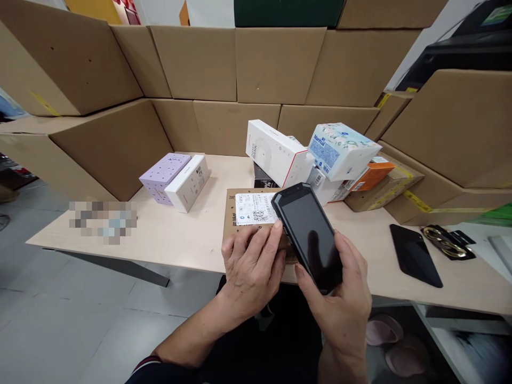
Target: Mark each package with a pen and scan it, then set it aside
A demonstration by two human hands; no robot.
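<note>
My right hand (344, 298) grips a black rugged handheld device (308, 232) with a dark screen, held tilted above a flat brown cardboard parcel (232, 213). A white shipping label (255, 208) with a QR code and barcode is stuck on top of the parcel. My left hand (252, 269) rests on the near edge of the parcel, fingers curled over it and touching the device's left side. The parcel lies at the front edge of a light wooden table (180, 237).
Behind the parcel is a pile of boxes: a white power bank box (276, 152), a blue patterned tissue pack (340, 149), an orange box (374, 175). A lilac box (162, 176) and white box (188, 182) sit left. A black phone (416, 255) and scissors (444, 241) lie right. Cardboard cartons (276, 64) wall the table.
</note>
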